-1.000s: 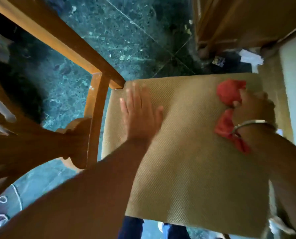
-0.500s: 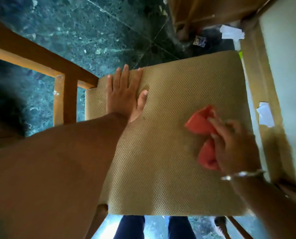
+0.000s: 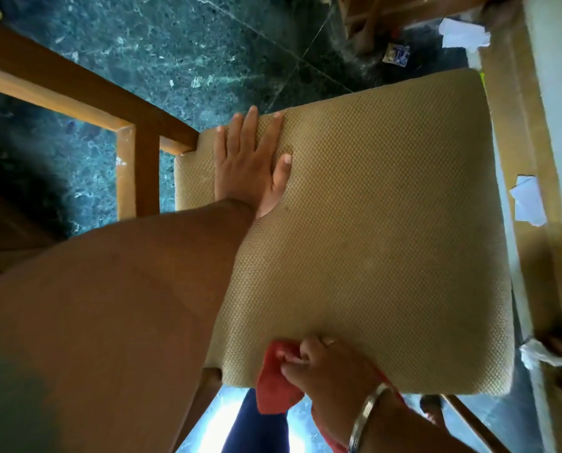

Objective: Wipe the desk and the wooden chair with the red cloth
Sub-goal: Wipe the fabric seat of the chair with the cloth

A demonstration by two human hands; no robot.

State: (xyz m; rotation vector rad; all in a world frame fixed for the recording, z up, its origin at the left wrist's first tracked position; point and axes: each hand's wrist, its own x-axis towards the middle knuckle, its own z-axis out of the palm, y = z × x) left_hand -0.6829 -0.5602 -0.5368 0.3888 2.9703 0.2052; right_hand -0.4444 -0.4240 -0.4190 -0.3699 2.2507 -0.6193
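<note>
The wooden chair (image 3: 139, 171) fills the view from above, its tan woven seat cushion (image 3: 381, 230) in the middle. My left hand (image 3: 250, 161) lies flat, fingers apart, on the cushion's far left corner, holding nothing. My right hand (image 3: 332, 374) grips the bunched red cloth (image 3: 276, 384) at the cushion's near edge; the cloth hangs partly over that edge. A metal bangle sits on my right wrist. My left forearm hides the cushion's near left part.
Dark green marble floor (image 3: 181, 47) lies to the left and beyond the chair. A pale wooden edge (image 3: 515, 132) runs along the right, with paper scraps (image 3: 528, 204) beside it. More wooden furniture (image 3: 387, 14) stands at the top. My legs show below the seat.
My right hand has dragged the red cloth from the cushion's far right corner across the seat to its near edge. My left hand stays pressed flat at the far left corner.
</note>
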